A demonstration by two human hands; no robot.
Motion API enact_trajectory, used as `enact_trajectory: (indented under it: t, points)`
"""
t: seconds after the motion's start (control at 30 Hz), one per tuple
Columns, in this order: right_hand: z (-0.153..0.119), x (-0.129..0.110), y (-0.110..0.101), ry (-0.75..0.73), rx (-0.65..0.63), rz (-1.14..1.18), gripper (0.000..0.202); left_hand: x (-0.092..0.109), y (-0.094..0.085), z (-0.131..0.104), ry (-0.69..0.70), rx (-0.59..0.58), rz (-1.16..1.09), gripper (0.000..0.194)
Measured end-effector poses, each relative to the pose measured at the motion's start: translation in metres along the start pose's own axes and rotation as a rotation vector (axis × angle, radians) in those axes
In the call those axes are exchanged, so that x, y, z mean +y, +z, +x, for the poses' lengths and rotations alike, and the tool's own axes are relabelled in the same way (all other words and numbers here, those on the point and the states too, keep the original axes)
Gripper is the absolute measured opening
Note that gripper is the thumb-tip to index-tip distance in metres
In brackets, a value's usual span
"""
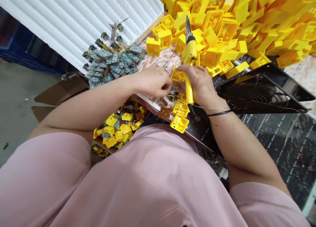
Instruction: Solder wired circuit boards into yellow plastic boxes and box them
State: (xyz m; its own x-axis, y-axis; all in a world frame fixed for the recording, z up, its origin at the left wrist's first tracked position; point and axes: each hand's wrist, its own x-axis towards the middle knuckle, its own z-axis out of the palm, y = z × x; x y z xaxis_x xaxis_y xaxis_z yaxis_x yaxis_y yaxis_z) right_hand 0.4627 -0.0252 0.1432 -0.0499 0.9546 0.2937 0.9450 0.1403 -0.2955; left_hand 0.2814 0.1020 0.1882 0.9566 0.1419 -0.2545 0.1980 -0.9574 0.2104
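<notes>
A yellow pistol-grip tool (189,88) is gripped in the right hand (202,85), with the fingers wrapped about its handle; its dark collar and narrow metal tip are pointed away from the body, towards the heap of yellow plastic housings (222,26). The left hand (153,80) is held with fingers curled, just beside a small yellow casing (178,75) at the bench edge; whether anything is pinched in it cannot be told, as the fingertips are hidden. Below that casing, a tangle of wires and small parts (174,94) is partly covered by the hands. Nearer the body, two yellow speaker-grille shells (179,123) are seen beside a brown perforated board (165,113). To the left, wired circuit boards (116,64) are piled against a white ribbed foam slab (81,19). A black-framed fan (249,93) is placed to the right, and yellow parts (118,130) are gathered below the left forearm.
</notes>
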Motion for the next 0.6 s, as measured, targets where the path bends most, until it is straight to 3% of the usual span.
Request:
enact_trajectory:
  t: [0.2,0.3,0.4,0.5,0.6]
  points:
    - [-0.009,0.0,-0.009,-0.039,-0.035,-0.017,0.035,-0.014,-0.002,-0.007,-0.044,0.172,-0.266,0.025]
    - [-0.02,-0.003,-0.015,-0.053,-0.038,-0.049,0.036,-0.02,-0.001,-0.007,0.038,0.107,-0.238,0.027]
    - [-0.029,-0.005,-0.018,-0.046,-0.032,-0.059,0.036,-0.018,0.0,-0.004,0.13,-0.022,-0.056,0.026]
    - [-0.033,-0.006,-0.017,-0.027,-0.021,-0.058,0.036,-0.01,-0.003,-0.002,0.104,-0.077,0.099,0.021]
    - [-0.034,-0.007,-0.015,-0.009,0.001,-0.063,0.035,-0.003,-0.005,-0.004,0.053,-0.054,0.124,0.015]
